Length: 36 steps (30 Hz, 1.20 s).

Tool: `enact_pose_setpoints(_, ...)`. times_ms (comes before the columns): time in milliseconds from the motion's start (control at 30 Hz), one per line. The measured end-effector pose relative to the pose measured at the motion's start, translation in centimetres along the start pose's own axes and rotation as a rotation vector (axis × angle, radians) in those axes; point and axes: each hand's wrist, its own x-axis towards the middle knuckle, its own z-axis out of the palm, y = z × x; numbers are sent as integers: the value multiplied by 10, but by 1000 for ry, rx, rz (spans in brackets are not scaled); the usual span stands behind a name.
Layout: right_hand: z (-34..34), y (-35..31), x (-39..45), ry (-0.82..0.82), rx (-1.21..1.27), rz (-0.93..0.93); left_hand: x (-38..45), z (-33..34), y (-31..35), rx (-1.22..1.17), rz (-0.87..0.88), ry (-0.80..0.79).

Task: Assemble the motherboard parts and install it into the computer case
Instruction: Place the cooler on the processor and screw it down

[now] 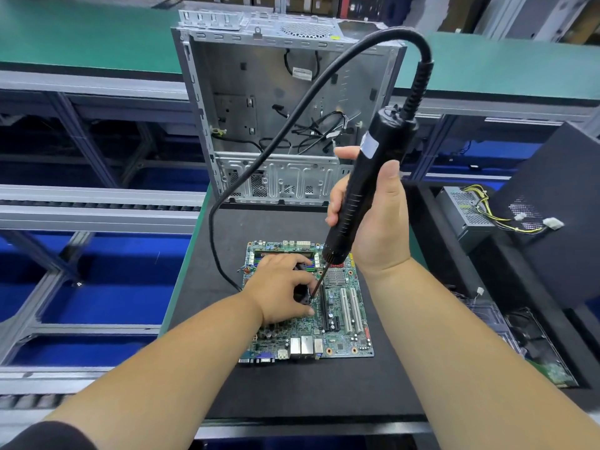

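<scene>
left hand (pixel 281 289) steadies black cooler (pixel 300 295) on motherboard (pixel 341 323); right hand (pixel 373 219) grips electric screwdriver (pixel 360 190). board looks stiff, fragile: hold its edges.

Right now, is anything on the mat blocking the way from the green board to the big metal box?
Nothing visible lies on the black mat between the motherboard and the open computer case. Loose black cables sit inside the case, and both hands and the screwdriver are over the board.
</scene>
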Motion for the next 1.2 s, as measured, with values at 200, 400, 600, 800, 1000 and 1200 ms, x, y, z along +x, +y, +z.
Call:
enact_pose_setpoints(200, 10, 1, 5, -158, -35, 33, 3, 3, -1, 109, 22, -8)
enact_pose_setpoints(400, 13, 6, 12, -179, -179, 118, 4, 0, -4, 42, -41, 28)
enact_pose_setpoints(600, 15, 11, 16, -159, -173, 111, 7, -1, -7, 40, -46, 6)
enact_pose_setpoints(800, 8, 11, 16, -139, -184, 81, 8, 0, -6, 37, -66, -18)
enact_pose_setpoints(1000, 5, 10, 13, -102, -179, 76, 8, -3, -3, 37, -80, -18)
enact_pose_setpoints(1200, 12, 12, 9, -118, -206, 59, 9, -3, -1, 43, -67, 38)
